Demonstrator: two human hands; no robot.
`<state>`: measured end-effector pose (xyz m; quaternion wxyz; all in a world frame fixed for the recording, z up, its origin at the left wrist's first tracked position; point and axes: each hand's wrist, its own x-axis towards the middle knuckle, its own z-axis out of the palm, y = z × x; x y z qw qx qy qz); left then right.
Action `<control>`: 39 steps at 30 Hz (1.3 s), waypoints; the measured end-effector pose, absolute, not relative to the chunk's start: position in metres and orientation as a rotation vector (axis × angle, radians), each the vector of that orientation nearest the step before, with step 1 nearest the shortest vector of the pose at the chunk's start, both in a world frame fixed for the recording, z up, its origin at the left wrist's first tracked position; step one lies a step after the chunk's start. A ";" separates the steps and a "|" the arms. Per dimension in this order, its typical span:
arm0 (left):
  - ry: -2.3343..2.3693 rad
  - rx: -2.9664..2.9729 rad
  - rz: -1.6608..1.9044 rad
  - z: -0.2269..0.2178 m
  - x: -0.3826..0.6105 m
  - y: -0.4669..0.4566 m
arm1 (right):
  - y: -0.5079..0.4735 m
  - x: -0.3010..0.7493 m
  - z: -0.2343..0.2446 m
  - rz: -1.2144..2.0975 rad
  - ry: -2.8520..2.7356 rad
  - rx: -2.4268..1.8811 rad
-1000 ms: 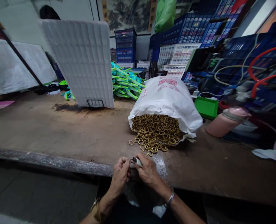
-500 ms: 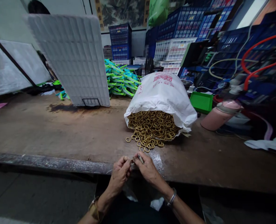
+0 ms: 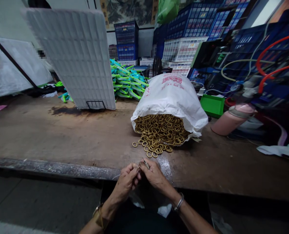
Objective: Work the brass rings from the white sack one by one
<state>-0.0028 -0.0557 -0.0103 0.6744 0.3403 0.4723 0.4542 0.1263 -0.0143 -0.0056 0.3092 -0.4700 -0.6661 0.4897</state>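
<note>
My left hand (image 3: 128,178) is pinched, its fingertips meeting those of my right hand at the table's front edge. What it grips is too small and covered to make out. In my right hand (image 3: 154,174) lies a small slim pointed tool (image 3: 146,164), metallic-looking, its tip poking out between thumb and forefinger. Just beyond the hands, loose brass-coloured rings (image 3: 154,154) spill onto the table. They come from the mouth of a white woven sack (image 3: 170,97) with red print, lying on its side and full of such rings.
A tall white padded panel (image 3: 73,58) stands at the left on the wooden table (image 3: 49,139). Behind are green and blue plastic pieces (image 3: 128,83) and stacked crates (image 3: 183,50). To the right are a green tray (image 3: 212,106), a pink bottle (image 3: 232,120) and orange hoses (image 3: 261,61).
The fingers have shifted slightly; the brownish bit seen between the fingertips no longer shows. The tool's tip sticks out a little more. The view has moved slightly.
</note>
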 end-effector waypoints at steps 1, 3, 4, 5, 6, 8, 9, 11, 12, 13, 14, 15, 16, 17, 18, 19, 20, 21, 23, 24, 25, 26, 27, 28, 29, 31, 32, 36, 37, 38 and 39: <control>1.058 0.764 1.033 -0.010 -0.003 -0.056 | -0.014 0.126 -0.006 1.311 -1.750 -1.226; 1.059 0.763 1.047 -0.009 -0.002 -0.057 | -0.013 0.126 -0.008 1.341 -1.723 -1.210; 1.062 0.763 1.050 -0.009 -0.002 -0.057 | -0.013 0.126 -0.010 1.345 -1.703 -1.220; 1.067 0.762 1.053 -0.008 -0.002 -0.057 | -0.012 0.127 -0.011 1.330 -1.685 -1.248; 1.074 0.764 1.055 -0.007 -0.002 -0.056 | -0.012 0.127 -0.011 1.296 -1.684 -1.286; 1.100 0.777 1.056 -0.006 -0.002 -0.056 | -0.013 0.129 -0.012 1.161 -1.757 -1.355; 1.119 0.787 1.059 -0.005 -0.002 -0.056 | -0.014 0.130 -0.012 1.080 -1.832 -1.373; 1.157 0.805 1.067 -0.004 -0.002 -0.056 | -0.017 0.131 -0.012 0.960 -2.018 -1.358; 1.164 0.811 1.076 -0.004 -0.002 -0.056 | -0.019 0.132 -0.012 0.921 -2.099 -1.343; 1.164 0.817 1.090 -0.005 -0.002 -0.056 | -0.021 0.132 -0.013 0.887 -2.164 -1.338; 1.159 0.825 1.100 -0.005 -0.002 -0.056 | -0.023 0.131 -0.013 0.856 -2.219 -1.340; 1.153 0.836 1.110 -0.006 -0.002 -0.057 | -0.024 0.131 -0.013 0.817 -2.262 -1.353; 1.148 0.852 1.117 -0.007 -0.002 -0.057 | -0.025 0.130 -0.013 0.777 -2.295 -1.374; 1.145 0.870 1.123 -0.008 -0.002 -0.058 | -0.025 0.129 -0.013 0.745 -2.322 -1.398; 1.146 0.887 1.130 -0.009 -0.003 -0.058 | -0.025 0.129 -0.013 0.724 -2.344 -1.415; 1.147 0.903 1.142 -0.010 -0.003 -0.058 | -0.025 0.128 -0.012 0.716 -2.363 -1.424; 1.147 0.916 1.157 -0.011 -0.003 -0.058 | -0.025 0.127 -0.010 0.716 -2.380 -1.429; 1.149 0.926 1.174 -0.011 -0.003 -0.058 | -0.025 0.127 -0.009 0.720 -2.395 -1.434; 1.168 0.932 1.183 -0.011 -0.004 -0.059 | -0.025 0.125 -0.008 0.737 -2.424 -1.457; 1.184 0.926 1.172 -0.010 -0.004 -0.060 | -0.024 0.124 -0.008 0.734 -2.436 -1.481; 1.202 0.911 1.154 -0.009 -0.005 -0.061 | -0.023 0.123 -0.008 0.716 -2.446 -1.521; 1.217 0.892 1.134 -0.008 -0.005 -0.063 | -0.020 0.122 -0.009 0.682 -2.452 -1.569; 1.225 0.872 1.113 -0.007 -0.005 -0.065 | -0.018 0.121 -0.011 0.637 -2.454 -1.624; 1.218 0.847 1.090 -0.005 -0.006 -0.067 | -0.014 0.121 -0.012 0.587 -2.448 -1.684; 1.192 0.815 1.072 -0.004 -0.006 -0.069 | -0.010 0.120 -0.013 0.539 -2.433 -1.742; 1.104 0.720 1.065 -0.002 -0.006 -0.071 | -0.001 0.118 -0.013 0.471 -2.399 -1.813; 1.052 0.661 1.077 -0.002 -0.006 -0.072 | 0.004 0.117 -0.012 0.449 -2.384 -1.820; 0.939 0.480 1.151 -0.005 -0.010 -0.068 | 0.023 0.103 -0.006 0.373 -2.344 -1.796; 0.930 0.460 1.160 -0.006 -0.012 -0.067 | 0.028 0.098 -0.006 0.344 -2.339 -1.801; 0.921 0.444 1.169 -0.007 -0.013 -0.066 | 0.033 0.092 -0.006 0.314 -2.341 -1.808; 0.909 0.428 1.179 -0.008 -0.015 -0.065 | 0.037 0.087 -0.007 0.286 -2.352 -1.816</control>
